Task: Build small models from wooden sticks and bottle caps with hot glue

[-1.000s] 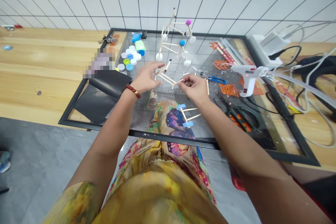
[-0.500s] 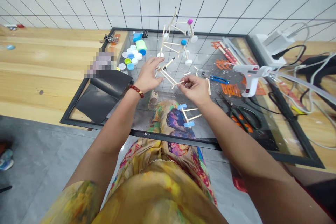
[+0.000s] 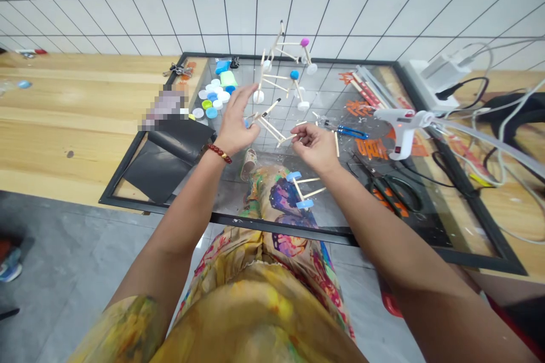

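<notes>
A small frame of pale wooden sticks [image 3: 269,127], with a dark-tipped stick across its upper end, is between my hands over the glass board. My left hand [image 3: 238,122] is at the frame's left side with fingers stretched and thumb apart; whether it touches the frame I cannot tell. A bit of blue shows beside its thumb. My right hand [image 3: 314,146] pinches a short wooden stick [image 3: 290,138] whose far end meets the frame's lower corner. Nearer me lies another stick piece with light-blue caps [image 3: 305,203], partly hidden by my right forearm.
Stick models on white cap wheels [image 3: 303,105] stand at the back. Bottle caps [image 3: 212,113] and black sheets [image 3: 155,167] lie left. To the right are a white glue gun [image 3: 402,130], blue-handled snips [image 3: 352,133], black-handled scissors [image 3: 404,191] and a power strip [image 3: 430,88] with cables.
My left hand's fingers have lifted and spread away from the frame. My right hand keeps its pinch at nearly the same place. The camera view has shifted slightly.
</notes>
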`<state>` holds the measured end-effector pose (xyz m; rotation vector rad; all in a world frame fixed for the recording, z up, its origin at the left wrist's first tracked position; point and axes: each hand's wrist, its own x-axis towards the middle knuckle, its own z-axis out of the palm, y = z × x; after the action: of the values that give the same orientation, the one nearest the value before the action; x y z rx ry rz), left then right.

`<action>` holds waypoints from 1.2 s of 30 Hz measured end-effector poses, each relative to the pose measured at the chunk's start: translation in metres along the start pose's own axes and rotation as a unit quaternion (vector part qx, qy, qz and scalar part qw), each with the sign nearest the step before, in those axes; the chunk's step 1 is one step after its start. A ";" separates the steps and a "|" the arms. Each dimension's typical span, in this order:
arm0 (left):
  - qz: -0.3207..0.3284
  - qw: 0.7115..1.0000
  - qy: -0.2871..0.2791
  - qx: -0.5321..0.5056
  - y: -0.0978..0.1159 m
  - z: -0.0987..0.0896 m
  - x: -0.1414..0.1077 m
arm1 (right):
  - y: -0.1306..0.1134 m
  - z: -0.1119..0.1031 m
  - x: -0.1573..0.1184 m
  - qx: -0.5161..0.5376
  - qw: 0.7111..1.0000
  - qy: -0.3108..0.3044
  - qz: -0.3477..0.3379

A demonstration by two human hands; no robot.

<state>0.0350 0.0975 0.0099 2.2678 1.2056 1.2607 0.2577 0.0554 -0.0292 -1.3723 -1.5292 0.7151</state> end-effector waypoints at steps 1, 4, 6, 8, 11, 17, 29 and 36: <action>0.002 1.000 0.016 -0.004 0.000 0.000 0.000 | 0.000 0.000 0.000 0.001 1.000 -0.001 0.003; -0.002 0.997 0.075 -0.030 -0.005 -0.001 0.000 | -0.001 -0.002 0.000 0.000 1.000 0.000 0.007; -0.029 0.994 0.096 -0.042 -0.011 -0.001 -0.001 | -0.001 -0.002 0.001 0.006 1.000 0.005 0.011; -0.066 0.990 0.114 -0.046 -0.018 -0.001 0.000 | -0.001 -0.003 0.001 0.021 1.000 0.007 0.018; -0.110 0.976 0.178 -0.052 -0.029 0.000 0.002 | -0.001 -0.003 0.002 0.040 0.999 0.017 0.027; -0.111 0.976 0.165 -0.094 -0.047 0.001 0.006 | 0.003 -0.003 0.003 0.028 0.998 0.037 0.032; -0.152 0.929 0.274 -0.196 -0.045 0.004 0.008 | 0.009 -0.001 0.005 0.032 0.998 0.049 0.033; -0.141 0.924 0.311 -0.174 -0.041 0.001 0.009 | 0.001 -0.011 0.004 -0.031 0.989 0.127 -0.076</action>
<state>0.0168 0.1294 -0.0096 1.4169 1.2961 1.9592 0.2684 0.0573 -0.0251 -1.3215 -1.4425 0.3855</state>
